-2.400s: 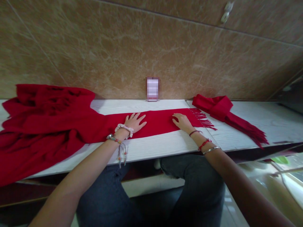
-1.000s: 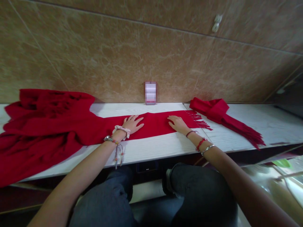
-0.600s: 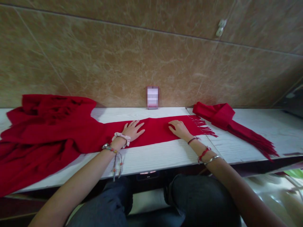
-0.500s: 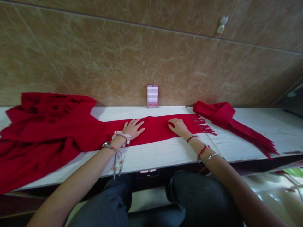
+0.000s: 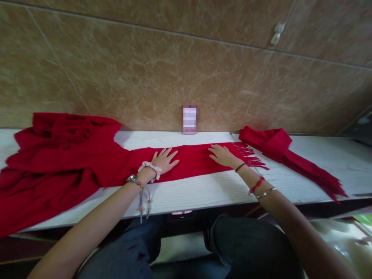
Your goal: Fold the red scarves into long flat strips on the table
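Note:
A red fringed scarf (image 5: pixel 192 162) stretches flat across the white wood-grain counter, its tassels at the right end. On its middle part lies my left hand (image 5: pixel 164 161), palm down with the fingers spread. My right hand (image 5: pixel 223 155) rests on the same scarf near the fringe, fingers extended and apart. To the left, the strip runs up to a large crumpled heap of red cloth (image 5: pixel 72 162); whether they are one piece I cannot tell. A second red scarf (image 5: pixel 267 143), folded over at its top, lies right of my right hand, its fringe toward the front edge.
The white counter (image 5: pixel 197 193) runs along a brown marbled tile wall (image 5: pixel 162 77). A small blurred-out card or box (image 5: pixel 190 120) stands against the wall. A dark object (image 5: pixel 363 124) sits at the far right end. My knees are under the counter's front edge.
My right hand has shifted slightly right, and its fingers have gone from curled to stretched out. My left hand stays in place on the scarf. The view has moved a little.

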`<state>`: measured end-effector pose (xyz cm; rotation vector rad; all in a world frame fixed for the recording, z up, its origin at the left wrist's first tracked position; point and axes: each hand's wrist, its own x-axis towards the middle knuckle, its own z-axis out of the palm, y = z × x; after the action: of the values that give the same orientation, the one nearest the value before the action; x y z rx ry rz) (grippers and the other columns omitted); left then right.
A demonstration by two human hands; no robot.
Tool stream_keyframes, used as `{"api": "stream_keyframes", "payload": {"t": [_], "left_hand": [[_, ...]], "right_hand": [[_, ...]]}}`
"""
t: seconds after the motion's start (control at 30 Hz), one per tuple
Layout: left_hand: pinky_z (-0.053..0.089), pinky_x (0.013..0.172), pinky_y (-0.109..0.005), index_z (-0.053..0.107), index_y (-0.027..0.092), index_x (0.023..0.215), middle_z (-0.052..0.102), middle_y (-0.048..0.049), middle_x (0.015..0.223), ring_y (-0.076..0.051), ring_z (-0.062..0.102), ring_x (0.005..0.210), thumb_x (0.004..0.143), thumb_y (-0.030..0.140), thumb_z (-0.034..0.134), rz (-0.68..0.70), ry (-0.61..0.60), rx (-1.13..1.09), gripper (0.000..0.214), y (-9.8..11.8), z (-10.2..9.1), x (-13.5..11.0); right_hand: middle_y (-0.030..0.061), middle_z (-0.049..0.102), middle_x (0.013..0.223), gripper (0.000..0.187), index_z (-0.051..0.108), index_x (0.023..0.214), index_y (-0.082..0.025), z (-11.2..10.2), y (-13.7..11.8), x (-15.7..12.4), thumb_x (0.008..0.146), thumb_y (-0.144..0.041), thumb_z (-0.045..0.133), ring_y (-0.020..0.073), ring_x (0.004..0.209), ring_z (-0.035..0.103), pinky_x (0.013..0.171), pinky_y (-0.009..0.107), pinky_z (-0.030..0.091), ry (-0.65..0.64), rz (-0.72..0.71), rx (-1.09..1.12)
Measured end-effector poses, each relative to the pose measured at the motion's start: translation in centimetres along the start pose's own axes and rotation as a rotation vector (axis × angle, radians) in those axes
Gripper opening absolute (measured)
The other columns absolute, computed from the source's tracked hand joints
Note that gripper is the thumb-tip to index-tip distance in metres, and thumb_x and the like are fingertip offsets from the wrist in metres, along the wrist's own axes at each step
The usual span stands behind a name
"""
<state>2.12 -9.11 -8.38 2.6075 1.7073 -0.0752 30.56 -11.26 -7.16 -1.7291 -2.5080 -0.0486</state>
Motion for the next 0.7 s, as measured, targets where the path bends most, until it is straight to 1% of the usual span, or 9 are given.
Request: {"api": "stream_keyframes", "payload": {"t": [0.13, 0.2, 0.27, 0.37, 0.47, 0.5, 0.57, 0.63, 0.7], "left_hand": [[0.015, 0.103, -0.053, 0.024, 0.030, 0.138, 0.011, -0.0049, 0.148, -0.030, 0.008, 0.134, 0.087, 0.054, 0.025, -0.013, -0.008, -0.004, 0.056, 0.4, -0.4, 0.4], [0.015, 0.103, -0.053, 0.024, 0.032, 0.138, 0.010, -0.0042, 0.148, -0.030, 0.008, 0.134, 0.087, 0.055, 0.024, -0.030, 0.013, -0.011, 0.056, 1.1, -0.6, 0.5], [0.016, 0.103, -0.053, 0.023, 0.031, 0.138, 0.012, -0.0041, 0.148, -0.029, 0.010, 0.134, 0.087, 0.055, 0.022, -0.041, 0.007, -0.017, 0.056, 1.6, -0.6, 0.6], [0.017, 0.103, -0.051, 0.023, 0.031, 0.138, 0.015, -0.0034, 0.147, -0.028, 0.012, 0.134, 0.088, 0.054, 0.020, -0.032, -0.008, -0.024, 0.056, 1.6, -0.3, 0.3], [0.016, 0.103, -0.053, 0.022, 0.034, 0.138, 0.013, -0.0026, 0.147, -0.030, 0.010, 0.134, 0.086, 0.057, 0.023, -0.067, -0.028, -0.044, 0.056, 1.1, -0.2, 0.0], [0.015, 0.103, -0.054, 0.022, 0.035, 0.138, 0.012, -0.0031, 0.148, -0.031, 0.009, 0.133, 0.086, 0.058, 0.024, -0.091, -0.028, -0.049, 0.057, 1.1, -0.2, 0.0], [0.012, 0.102, -0.056, 0.021, 0.034, 0.138, 0.010, -0.0041, 0.148, -0.032, 0.006, 0.134, 0.087, 0.057, 0.024, -0.125, 0.010, -0.041, 0.057, 1.4, -0.3, 0.0], [0.010, 0.103, -0.056, 0.023, 0.031, 0.138, 0.009, -0.0046, 0.148, -0.031, 0.005, 0.134, 0.087, 0.056, 0.023, -0.110, 0.070, -0.017, 0.057, 2.1, -0.4, 0.1], [0.011, 0.103, -0.057, 0.024, 0.030, 0.138, 0.011, -0.0043, 0.148, -0.032, 0.006, 0.134, 0.087, 0.056, 0.021, -0.087, 0.076, -0.016, 0.058, 3.0, -0.4, 0.3]], "right_hand": [[0.0101, 0.026, 0.144, 0.054, 0.030, 0.137, -0.018, -0.2, -2.3, 0.9, 0.089, -0.044, 0.030, 0.0270, 0.132, 0.021, 0.100, 0.053, 0.026, 0.075, -0.017, 0.054], [0.0073, 0.024, 0.145, 0.054, 0.028, 0.138, -0.022, 0.3, -3.5, 1.0, 0.089, -0.046, 0.027, 0.0275, 0.132, 0.018, 0.100, 0.057, 0.024, 0.018, -0.067, 0.055], [0.0058, 0.023, 0.145, 0.053, 0.027, 0.138, -0.024, 0.7, -3.8, 0.8, 0.090, -0.046, 0.026, 0.0279, 0.132, 0.017, 0.100, 0.058, 0.022, -0.079, -0.110, 0.032], [0.0046, 0.020, 0.146, 0.053, 0.023, 0.139, -0.025, 0.6, -2.4, -0.2, 0.090, -0.045, 0.025, 0.0282, 0.132, 0.018, 0.100, 0.057, 0.023, -0.197, -0.101, -0.001], [0.0054, 0.019, 0.146, 0.053, 0.022, 0.140, -0.024, -0.1, -0.2, -1.2, 0.090, -0.044, 0.026, 0.0307, 0.132, 0.018, 0.099, 0.058, 0.024, -0.261, 0.022, -0.025], [0.0067, 0.020, 0.146, 0.053, 0.023, 0.139, -0.024, -0.3, 0.2, -1.3, 0.090, -0.044, 0.026, 0.0316, 0.132, 0.018, 0.098, 0.059, 0.024, -0.244, 0.063, -0.038], [0.0101, 0.021, 0.146, 0.054, 0.026, 0.139, -0.021, -0.6, -0.1, -1.0, 0.090, -0.044, 0.026, 0.0324, 0.132, 0.017, 0.098, 0.059, 0.025, -0.136, 0.091, -0.064], [0.0119, 0.020, 0.146, 0.055, 0.027, 0.138, -0.018, -0.6, -1.6, 0.1, 0.090, -0.045, 0.026, 0.0320, 0.132, 0.016, 0.099, 0.057, 0.024, 0.000, 0.034, -0.071], [0.0111, 0.019, 0.146, 0.057, 0.026, 0.139, -0.018, -0.2, -3.8, 1.5, 0.090, -0.046, 0.026, 0.0309, 0.132, 0.016, 0.100, 0.056, 0.024, 0.043, -0.058, -0.040]]}}
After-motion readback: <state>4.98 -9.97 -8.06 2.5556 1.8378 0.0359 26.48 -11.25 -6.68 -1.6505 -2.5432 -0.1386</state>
